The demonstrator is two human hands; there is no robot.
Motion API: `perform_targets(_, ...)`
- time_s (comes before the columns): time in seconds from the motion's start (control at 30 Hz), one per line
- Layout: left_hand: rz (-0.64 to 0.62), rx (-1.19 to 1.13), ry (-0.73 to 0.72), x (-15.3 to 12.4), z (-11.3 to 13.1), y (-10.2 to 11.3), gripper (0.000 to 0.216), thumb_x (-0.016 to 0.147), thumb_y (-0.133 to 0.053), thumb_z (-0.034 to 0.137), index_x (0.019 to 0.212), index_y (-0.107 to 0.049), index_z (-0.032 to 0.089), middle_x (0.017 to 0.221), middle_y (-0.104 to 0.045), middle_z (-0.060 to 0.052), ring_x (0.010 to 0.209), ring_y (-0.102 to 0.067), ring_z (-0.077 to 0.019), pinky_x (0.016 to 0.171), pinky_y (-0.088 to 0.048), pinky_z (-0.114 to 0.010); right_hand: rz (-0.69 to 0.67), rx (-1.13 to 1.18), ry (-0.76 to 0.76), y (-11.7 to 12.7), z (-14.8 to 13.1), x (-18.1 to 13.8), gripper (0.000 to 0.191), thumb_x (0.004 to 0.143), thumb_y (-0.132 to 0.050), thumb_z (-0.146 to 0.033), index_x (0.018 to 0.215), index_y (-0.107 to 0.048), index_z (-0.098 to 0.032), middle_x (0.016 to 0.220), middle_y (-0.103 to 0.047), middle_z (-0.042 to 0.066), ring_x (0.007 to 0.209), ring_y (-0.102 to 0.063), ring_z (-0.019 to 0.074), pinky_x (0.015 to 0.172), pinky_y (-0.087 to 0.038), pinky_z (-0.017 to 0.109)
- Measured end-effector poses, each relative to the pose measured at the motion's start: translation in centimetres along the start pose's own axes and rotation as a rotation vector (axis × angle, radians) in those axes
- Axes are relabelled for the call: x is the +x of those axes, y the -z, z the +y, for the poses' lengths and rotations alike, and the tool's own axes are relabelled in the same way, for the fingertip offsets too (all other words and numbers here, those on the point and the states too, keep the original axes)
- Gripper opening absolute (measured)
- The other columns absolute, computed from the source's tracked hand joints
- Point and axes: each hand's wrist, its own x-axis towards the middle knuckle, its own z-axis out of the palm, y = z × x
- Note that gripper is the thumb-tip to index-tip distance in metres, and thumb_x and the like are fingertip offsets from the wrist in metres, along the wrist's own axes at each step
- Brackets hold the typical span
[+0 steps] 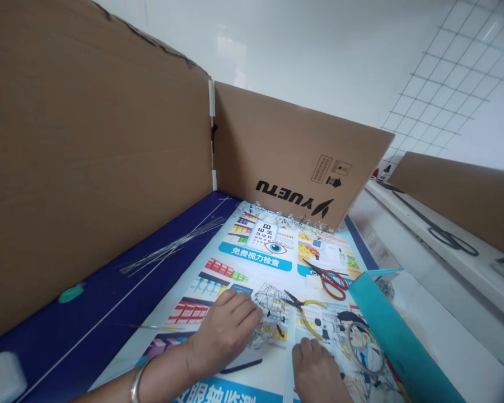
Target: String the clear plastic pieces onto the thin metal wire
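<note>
Left hand (227,330) curls against a wire bundle (272,307), right hand (317,369) near pliers (301,305); whether they pinch, I cannot tell. Scissors (322,272) lie toward the tabletop's (105,336) right edge.

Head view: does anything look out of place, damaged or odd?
Two things: the lettering on the back cardboard panel is upside down, as if the panel were inverted, and the left cardboard panel has a ragged top edge, perhaps torn.
</note>
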Motion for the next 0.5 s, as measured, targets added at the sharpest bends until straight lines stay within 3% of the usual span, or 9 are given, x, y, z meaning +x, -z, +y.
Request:
perform_targets(0.13, 0.002, -0.008, 0.065, 0.0, 0.0, -0.2, 0.015, 0.085, -0.045, 0.011, 0.077, -0.057, 0.016, 0.069, -0.056, -0.003, 0.071, -0.049, -0.0186, 0.067, -0.033, -0.035, -0.053, 0.074, -0.066, 1.4, 0.8, 0.8, 0.024, 0.057, -0.049, 0.004, 0.068, -0.056, -0.015, 0.061, -0.060, 0.009, 0.051, -0.057, 0.0222, 0.042, -0.031, 0.027)
perform_targets(0.3, 0.029, -0.094, 0.334, 0.6, -0.5, -0.7, 0.014, 0.081, -0.047, 0.011, 0.076, -0.058, 0.017, 0.070, -0.057, -0.003, 0.071, -0.050, -0.0184, 0.068, -0.035, -0.033, -0.113, 0.579, -0.239, 4.8, 1.2, 2.7, 0.017, 0.066, -0.046, -0.001, 0.066, -0.049, -0.018, 0.060, -0.057, 0.000, 0.052, -0.054, 0.0124, 0.046, -0.032, 0.020)
perform_targets(0.5, 0.012, -0.247, 0.548, 1.9, -0.4, -0.4, 0.011, 0.074, -0.050, 0.010, 0.072, -0.057, 0.018, 0.069, -0.059, -0.001, 0.070, -0.053, -0.0176, 0.070, -0.038, -0.031, 0.058, 0.983, -0.342, 6.2, -1.0, 6.2, 0.008, 0.072, -0.047, -0.012, 0.069, -0.049, -0.019, 0.055, -0.050, -0.006, 0.048, -0.047, 0.0081, 0.048, -0.033, 0.017)
